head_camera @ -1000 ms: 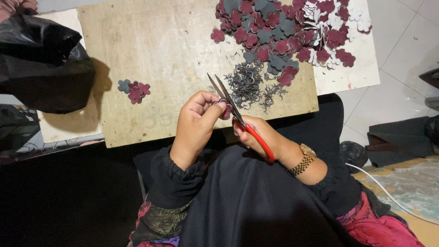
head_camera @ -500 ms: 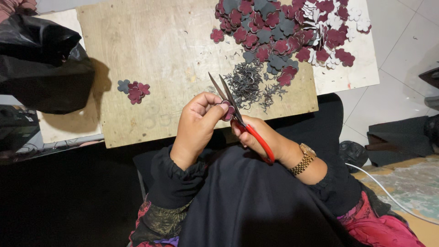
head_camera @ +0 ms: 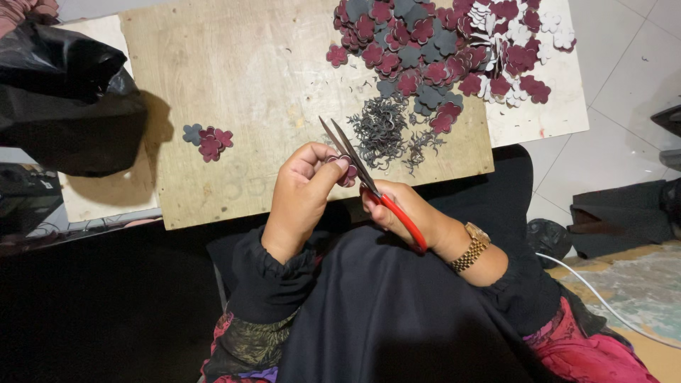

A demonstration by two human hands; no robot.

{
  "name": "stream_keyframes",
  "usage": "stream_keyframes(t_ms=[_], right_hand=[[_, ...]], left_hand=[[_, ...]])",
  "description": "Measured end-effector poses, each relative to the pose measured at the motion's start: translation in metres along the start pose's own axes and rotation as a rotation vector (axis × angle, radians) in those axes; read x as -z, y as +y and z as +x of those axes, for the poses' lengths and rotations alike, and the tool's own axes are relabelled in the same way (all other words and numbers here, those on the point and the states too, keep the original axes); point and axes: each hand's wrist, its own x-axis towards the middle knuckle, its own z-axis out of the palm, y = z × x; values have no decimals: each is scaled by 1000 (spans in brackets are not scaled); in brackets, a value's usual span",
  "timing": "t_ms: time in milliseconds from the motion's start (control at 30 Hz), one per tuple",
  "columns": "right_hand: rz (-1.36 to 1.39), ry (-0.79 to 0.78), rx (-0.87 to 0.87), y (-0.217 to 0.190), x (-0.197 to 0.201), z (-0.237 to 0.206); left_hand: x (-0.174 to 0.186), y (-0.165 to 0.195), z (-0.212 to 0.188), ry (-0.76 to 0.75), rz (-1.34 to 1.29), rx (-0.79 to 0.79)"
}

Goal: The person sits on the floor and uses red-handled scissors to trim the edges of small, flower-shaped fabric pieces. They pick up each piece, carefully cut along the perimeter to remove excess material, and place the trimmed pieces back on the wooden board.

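Scissors (head_camera: pixel 369 186): red-handled, held in the right hand (head_camera: pixel 408 213), with the blades slightly parted and pointing up and to the left over the board's near edge. Against the views a second and half a second ago, almost no shift in their angle can be made out.
Right hand: fingers closed around the red handles; a gold watch (head_camera: pixel 474 246) is worn on that wrist.
Left hand (head_camera: pixel 301 195): thumb and fingertips pressed together on a small dark red flower piece (head_camera: pixel 346 172), which is held right against the blades.
Change: the flower piece appears to have been turned a little between the fingers since the earlier views; hands and scissors have otherwise stayed in place. It is judged that trimming around the piece's edge is under way and not finished.
Flower piece position: pinched at the left fingertips, above the lap, just in front of the wooden board (head_camera: pixel 248 99).
Trimmings (head_camera: pixel 386 131): a heap of thin dark curled offcuts is seen on the board just beyond the blades.
Uncut stock (head_camera: pixel 440 50): a large pile of dark red, grey and white flower shapes lies at the board's far right.
Small group (head_camera: pixel 209 140): a few red flowers and one grey one are set apart at the board's left.
Black bag (head_camera: pixel 64 99): bunched up beside the board's left edge.
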Motion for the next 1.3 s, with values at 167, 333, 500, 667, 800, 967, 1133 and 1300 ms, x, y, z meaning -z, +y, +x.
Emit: stream_keyframes(t_ms=[167, 333, 500, 667, 800, 967, 1133, 1300], right_hand=[[-33, 11, 4, 0, 1, 0], [-108, 15, 19, 2, 3, 0], [-142, 20, 21, 5, 4, 1], [-163, 36, 14, 8, 4, 1], [-172, 45, -16, 10, 5, 2], [-176, 48, -28, 12, 4, 3], [-188, 75, -20, 14, 3, 5], [-220, 118, -7, 10, 4, 6]], left_hand=[[1, 0, 1, 8, -12, 11], [4, 1, 2, 26, 0, 26], [4, 1, 2, 43, -25, 21], [3, 5, 2, 40, -18, 25], [2, 11, 0, 87, 67, 94], [1, 16, 1, 119, 9, 104], [2, 12, 0, 136, 15, 36], [5, 9, 1, 119, -61, 15]])
